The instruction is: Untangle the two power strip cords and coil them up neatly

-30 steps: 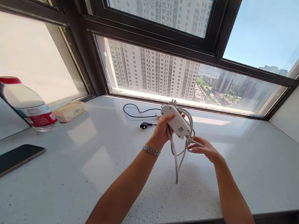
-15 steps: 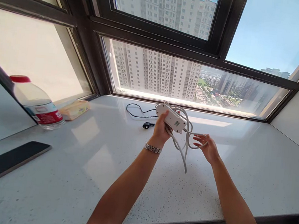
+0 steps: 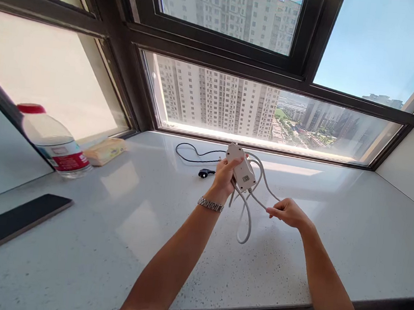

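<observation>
**Note white unit (image 3: 245, 175) turned, right hand (image 3: 288, 213) closed since earlier frame**

Head view: find white unit clasped in left hand (image 3: 224, 177), raised above far part of counter (image 3: 376, 232). Find cable (image 3: 249, 224) pinched in right hand, to the right. Judge progress as partial: strands drawn out toward right hand; slack loop left hanging on near side of white unit. Locate black plug (image 3: 204, 173) left of left hand.

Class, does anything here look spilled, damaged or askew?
Nothing looks spilled or damaged. Only the white cord looks untidy: it hangs in loose, uneven loops beside the power strip in the left hand.
</observation>
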Motion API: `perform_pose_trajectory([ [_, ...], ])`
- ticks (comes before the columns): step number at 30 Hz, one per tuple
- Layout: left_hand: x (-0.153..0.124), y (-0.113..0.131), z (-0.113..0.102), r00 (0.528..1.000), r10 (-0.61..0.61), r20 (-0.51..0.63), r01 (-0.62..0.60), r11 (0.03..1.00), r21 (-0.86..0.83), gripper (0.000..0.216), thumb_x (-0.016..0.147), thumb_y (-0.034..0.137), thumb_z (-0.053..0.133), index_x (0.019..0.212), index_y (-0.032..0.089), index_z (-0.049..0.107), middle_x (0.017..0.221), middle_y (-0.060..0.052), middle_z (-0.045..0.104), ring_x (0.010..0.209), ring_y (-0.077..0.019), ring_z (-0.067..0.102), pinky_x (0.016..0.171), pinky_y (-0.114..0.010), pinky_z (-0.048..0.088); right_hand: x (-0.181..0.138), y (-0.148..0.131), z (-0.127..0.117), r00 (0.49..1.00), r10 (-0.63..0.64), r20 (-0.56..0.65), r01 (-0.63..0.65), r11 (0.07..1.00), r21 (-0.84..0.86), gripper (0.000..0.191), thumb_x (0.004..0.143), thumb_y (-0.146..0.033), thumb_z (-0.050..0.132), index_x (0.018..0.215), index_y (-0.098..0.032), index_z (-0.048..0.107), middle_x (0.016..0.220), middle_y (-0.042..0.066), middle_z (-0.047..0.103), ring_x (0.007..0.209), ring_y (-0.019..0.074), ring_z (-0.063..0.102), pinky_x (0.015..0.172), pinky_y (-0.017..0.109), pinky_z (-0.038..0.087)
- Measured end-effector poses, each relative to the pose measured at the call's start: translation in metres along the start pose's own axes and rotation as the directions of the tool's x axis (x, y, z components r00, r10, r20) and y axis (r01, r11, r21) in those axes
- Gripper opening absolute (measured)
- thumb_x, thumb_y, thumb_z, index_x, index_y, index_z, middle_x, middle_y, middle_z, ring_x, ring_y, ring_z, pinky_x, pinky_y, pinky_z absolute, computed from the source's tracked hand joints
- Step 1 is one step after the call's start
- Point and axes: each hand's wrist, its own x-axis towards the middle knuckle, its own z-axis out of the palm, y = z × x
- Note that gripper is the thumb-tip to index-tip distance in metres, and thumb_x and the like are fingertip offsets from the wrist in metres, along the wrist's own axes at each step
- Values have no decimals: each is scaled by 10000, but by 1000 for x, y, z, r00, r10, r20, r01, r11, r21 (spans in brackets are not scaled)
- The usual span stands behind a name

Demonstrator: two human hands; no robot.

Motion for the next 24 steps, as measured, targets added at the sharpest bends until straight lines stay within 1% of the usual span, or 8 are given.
perform_pose_trajectory([
  [7, -13, 1, 8, 973, 30, 227, -21, 999, -42, 445, 612, 371, 715, 984, 135, 648, 913, -102, 711, 882, -263, 675, 665, -300, 565, 9, -4, 49, 998, -65, 9, 65, 994, -83, 445, 740, -565, 642, 545, -167, 682, 474, 7, 547, 445, 103, 433, 457, 245, 290],
  [12, -20, 10, 14, 923, -43, 383, 43, 999, 8, 503, 635, 340, 709, 1086, 139, 615, 1027, -128, 693, 1050, -305, 627, 728, -324, 579, 11, -1, 56, 944, -302, -136, 301, 953, -31, 435, 550, -601, 788, 583, -199, 627, 612, 21, 598, 541, 136, 494, 529, 269, 376],
  [14, -20, 11, 13, 921, -58, 385, 56, 998, 16, 485, 653, 333, 696, 1089, 136, 612, 1051, -136, 687, 1078, -313, 613, 741, -335, 580, 10, 0, 53, 873, -353, -337, 361, 932, -40, 433, 614, -601, 752, 552, -216, 565, 583, 19, 541, 547, 147, 466, 560, 299, 397],
  [16, -18, 8, 10, 919, -101, 380, 101, 995, 20, 460, 669, 337, 683, 1076, 135, 614, 1067, -139, 684, 1085, -314, 609, 742, -340, 582, 8, -2, 49, 724, -316, -614, 352, 934, -66, 388, 683, -577, 708, 607, -230, 551, 655, 39, 527, 653, 191, 499, 639, 344, 433],
  [18, -17, 4, 9, 903, -157, 400, 160, 987, 27, 447, 682, 341, 675, 1075, 136, 617, 1077, -139, 681, 1083, -310, 611, 731, -338, 584, 8, -6, 45, 562, -252, -788, 336, 940, -61, 367, 674, -543, 719, 832, -235, 597, 909, 89, 565, 914, 257, 527, 784, 402, 448],
  [19, -17, 2, 9, 888, -182, 423, 185, 982, 33, 449, 685, 341, 677, 1080, 136, 619, 1080, -139, 680, 1081, -309, 611, 727, -338, 584, 8, -8, 43, 545, -224, -808, 346, 938, -26, 455, 656, -526, 734, 976, -238, 586, 1059, 107, 550, 1038, 279, 501, 850, 424, 435],
  [21, -17, -3, 11, 853, -208, 478, 214, 976, 43, 464, 680, 344, 691, 1087, 133, 624, 1082, -142, 680, 1072, -312, 613, 726, -339, 581, 10, -10, 40, 669, -171, -724, 383, 913, 139, 596, 653, -500, 732, 1150, -241, 527, 1213, 117, 520, 1136, 291, 481, 904, 433, 422],
  [24, -18, -10, 13, 830, -223, 511, 226, 972, 58, 467, 667, 353, 717, 1065, 122, 636, 1059, -150, 689, 1027, -317, 627, 724, -345, 568, 12, -13, 39, 883, -98, -459, 341, 806, 484, 454, 727, -479, 644, 1086, -210, 569, 979, 82, 632, 908, 236, 598, 804, 386, 464],
])
